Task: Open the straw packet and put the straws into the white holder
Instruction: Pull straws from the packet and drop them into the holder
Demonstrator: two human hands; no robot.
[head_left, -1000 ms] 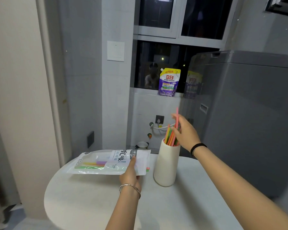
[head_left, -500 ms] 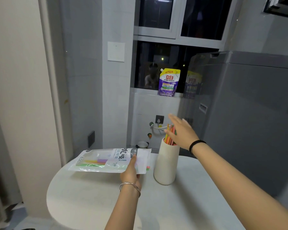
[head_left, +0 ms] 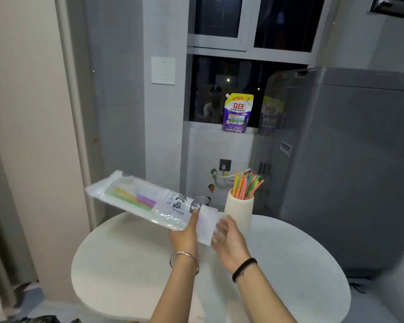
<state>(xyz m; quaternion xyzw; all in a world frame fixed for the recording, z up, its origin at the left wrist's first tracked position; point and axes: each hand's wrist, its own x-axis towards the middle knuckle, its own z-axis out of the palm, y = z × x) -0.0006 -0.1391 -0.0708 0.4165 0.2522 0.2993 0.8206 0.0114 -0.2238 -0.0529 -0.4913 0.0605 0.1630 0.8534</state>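
Note:
My left hand (head_left: 184, 234) grips the clear straw packet (head_left: 147, 201) near its open end and holds it tilted above the round white table (head_left: 126, 264), closed end raised to the left. A few green, yellow and purple straws (head_left: 135, 199) remain inside. My right hand (head_left: 229, 238) is blurred, fingers apart, just at the packet's open mouth; whether it touches a straw I cannot tell. The white holder (head_left: 239, 210) stands on the table just behind my right hand, with several coloured straws (head_left: 245, 185) fanning out of its top.
A grey washing machine (head_left: 348, 171) stands close to the table on the right. A purple detergent pouch (head_left: 237, 113) sits on the window sill behind. Wall and curtain lie to the left.
My right hand left the holder's straws and came down to the packet's open end. My left hand lifted and tilted the packet off the table.

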